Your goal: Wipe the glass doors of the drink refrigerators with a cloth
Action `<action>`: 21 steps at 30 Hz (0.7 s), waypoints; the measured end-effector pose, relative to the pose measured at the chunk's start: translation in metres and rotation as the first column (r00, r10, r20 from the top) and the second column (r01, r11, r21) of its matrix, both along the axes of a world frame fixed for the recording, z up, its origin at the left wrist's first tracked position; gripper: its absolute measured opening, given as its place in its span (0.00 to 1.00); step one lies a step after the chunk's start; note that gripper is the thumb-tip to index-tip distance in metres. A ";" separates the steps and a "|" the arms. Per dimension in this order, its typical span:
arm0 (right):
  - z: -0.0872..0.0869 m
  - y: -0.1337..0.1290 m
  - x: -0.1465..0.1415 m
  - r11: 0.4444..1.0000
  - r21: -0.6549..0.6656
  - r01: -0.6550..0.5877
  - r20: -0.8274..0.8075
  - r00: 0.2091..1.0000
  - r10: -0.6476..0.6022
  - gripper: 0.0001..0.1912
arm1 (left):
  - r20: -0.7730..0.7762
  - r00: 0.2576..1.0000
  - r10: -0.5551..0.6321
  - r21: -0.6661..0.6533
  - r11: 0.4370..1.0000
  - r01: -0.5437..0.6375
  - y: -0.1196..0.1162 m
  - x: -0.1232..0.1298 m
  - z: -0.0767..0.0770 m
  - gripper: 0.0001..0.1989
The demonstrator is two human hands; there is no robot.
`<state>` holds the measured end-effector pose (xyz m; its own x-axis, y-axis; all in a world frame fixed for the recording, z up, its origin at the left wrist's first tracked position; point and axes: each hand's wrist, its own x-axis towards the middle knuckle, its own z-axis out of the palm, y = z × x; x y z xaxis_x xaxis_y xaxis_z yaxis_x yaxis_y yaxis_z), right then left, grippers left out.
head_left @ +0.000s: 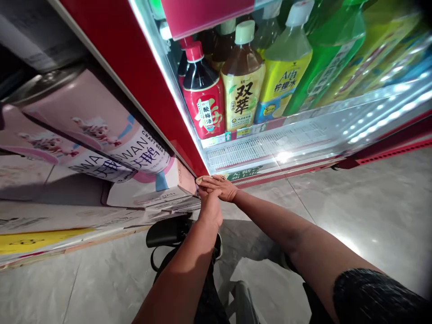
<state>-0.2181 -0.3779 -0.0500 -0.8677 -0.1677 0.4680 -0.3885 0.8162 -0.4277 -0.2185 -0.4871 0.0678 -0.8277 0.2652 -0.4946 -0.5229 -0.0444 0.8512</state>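
Both of my hands meet at the lower left corner of a red-framed drinks fridge (116, 49). My right hand (221, 186) presses a small beige cloth (201, 179) against the bottom of the frame, its fingers stretched over it. Only bits of the cloth show past the fingers. Just below, my left hand (211, 204) touches the right one, its fingers mostly hidden, so its grip is unclear. Beside the hands, on the left, is the pink end of a beer carton (185, 180). Above them, the lowest wire shelf (246, 150) is lit inside the fridge.
Bottles stand on the shelf above, among them a red plum drink (204, 96), a brown tea (245, 85) and a yellow lemon drink (283, 67). Large pink beer cans (101, 121) stand at left. A black bag (167, 231) and a stool (245, 301) are below, on grey floor tiles (364, 202).
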 end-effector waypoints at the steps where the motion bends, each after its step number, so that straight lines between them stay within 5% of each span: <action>1: -0.010 0.001 0.003 0.993 -0.114 -0.010 0.027 1.000 0.013 0.21 | 0.050 0.998 0.029 -0.005 1.000 -0.029 0.003 -0.001 0.002 0.25; 5: -0.022 0.011 0.010 0.928 -0.366 -0.067 0.023 0.996 0.081 0.15 | 0.156 0.983 0.098 -0.070 0.994 -0.088 0.014 -0.005 0.013 0.15; 9: 0.011 0.022 0.010 0.955 -0.268 -0.124 -0.005 0.992 0.127 0.18 | 0.189 0.971 0.147 -0.080 0.988 -0.134 0.018 -0.014 0.028 0.06; 13: 0.041 0.022 0.017 0.985 -0.170 0.036 -0.068 0.997 -0.048 0.24 | 0.185 0.969 0.164 0.046 0.984 -0.175 0.021 -0.022 0.043 0.11; 17: 0.017 0.019 0.035 0.975 -0.108 0.194 0.003 0.981 -0.194 0.23 | 0.176 0.972 0.153 0.026 0.987 -0.160 0.025 -0.026 0.043 0.12; 21: -0.010 0.026 0.048 0.974 -0.094 0.207 0.071 0.977 -0.200 0.23 | 0.185 0.977 0.106 -0.077 0.993 -0.093 0.030 -0.028 0.035 0.14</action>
<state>-0.1698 -0.3516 -0.0596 -0.9060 0.0605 0.4190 -0.1895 0.8271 -0.5292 -0.2461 -0.4575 0.1032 -0.7386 0.1470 -0.6579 -0.6698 -0.0496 0.7409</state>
